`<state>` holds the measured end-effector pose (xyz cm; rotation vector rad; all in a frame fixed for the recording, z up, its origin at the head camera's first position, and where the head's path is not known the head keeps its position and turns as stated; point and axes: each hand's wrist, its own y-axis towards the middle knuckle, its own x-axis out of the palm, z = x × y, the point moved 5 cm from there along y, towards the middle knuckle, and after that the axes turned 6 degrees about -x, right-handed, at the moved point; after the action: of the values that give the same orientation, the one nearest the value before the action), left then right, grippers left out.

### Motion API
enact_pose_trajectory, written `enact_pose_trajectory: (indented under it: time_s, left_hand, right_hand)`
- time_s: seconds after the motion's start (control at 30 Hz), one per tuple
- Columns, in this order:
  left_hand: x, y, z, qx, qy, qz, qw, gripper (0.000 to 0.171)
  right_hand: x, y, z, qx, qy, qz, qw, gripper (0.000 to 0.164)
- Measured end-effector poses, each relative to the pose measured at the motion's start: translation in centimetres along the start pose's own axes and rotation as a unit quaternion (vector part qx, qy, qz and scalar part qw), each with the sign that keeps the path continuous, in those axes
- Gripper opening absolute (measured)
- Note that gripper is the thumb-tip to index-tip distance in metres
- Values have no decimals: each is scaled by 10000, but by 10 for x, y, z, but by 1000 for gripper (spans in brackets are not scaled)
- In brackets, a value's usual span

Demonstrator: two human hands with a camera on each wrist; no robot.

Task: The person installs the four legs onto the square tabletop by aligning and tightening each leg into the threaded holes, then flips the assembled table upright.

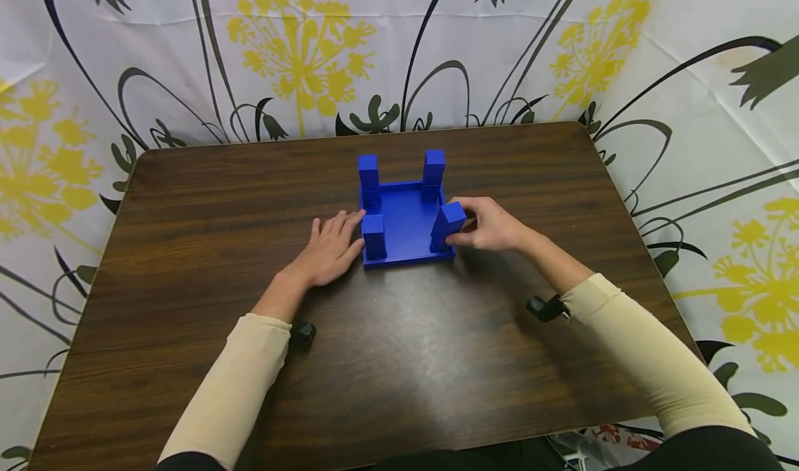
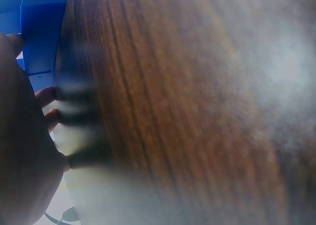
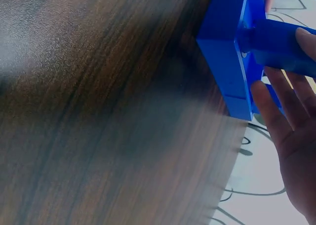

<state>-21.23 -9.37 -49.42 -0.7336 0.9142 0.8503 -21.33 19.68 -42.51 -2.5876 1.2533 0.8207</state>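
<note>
A square blue base (image 1: 408, 216) with a low rim lies on the table, and rectangular blue posts stand up at its corners. My right hand (image 1: 493, 225) grips the near right post (image 1: 447, 225), thumb on one side and fingers on the other. That post leans slightly to the right; in the right wrist view the lower end of the post (image 3: 281, 46) meets the base's corner. My left hand (image 1: 331, 252) lies with fingers extended against the base's left side, beside the near left post (image 1: 374, 236). Its fingertips are partly hidden in the left wrist view.
Two more posts, the far left post (image 1: 369, 180) and the far right post (image 1: 433, 173), stand at the back corners. The dark wood table (image 1: 218, 200) extends on all sides. A flower-patterned white cloth (image 1: 412, 34) hangs behind it and along both sides.
</note>
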Motion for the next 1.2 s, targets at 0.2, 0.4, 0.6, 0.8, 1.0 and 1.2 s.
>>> enact_pose_trajectory:
  time_s: [0.2,0.4,0.6,0.8,1.0,1.2]
  left_hand:
    - [-1,0,0,-4,15,-18,10000,60]
    - [-1,0,0,8,13,11,10000,60]
    - [-1,0,1,34,-34,-39,10000,61]
    - [-1,-1,2,46,-24,-4,10000,60]
    - [-1,-1,2,43,-38,1,10000,60]
    - [-2,-2,3,22,-60,4,10000,60]
  right_hand:
    - [1,2,-1,114,-294,-288,9991,50]
    - [1,4,-3,-28,-149,-860,9962,64]
    - [1,4,-6,-3,297,-1375,9901,71]
    - [0,4,-7,-48,722,-1596,9845,63]
    - [-2,4,-5,70,715,-1594,9846,54]
    - [-3,8,-3,156,605,-1329,9892,49]
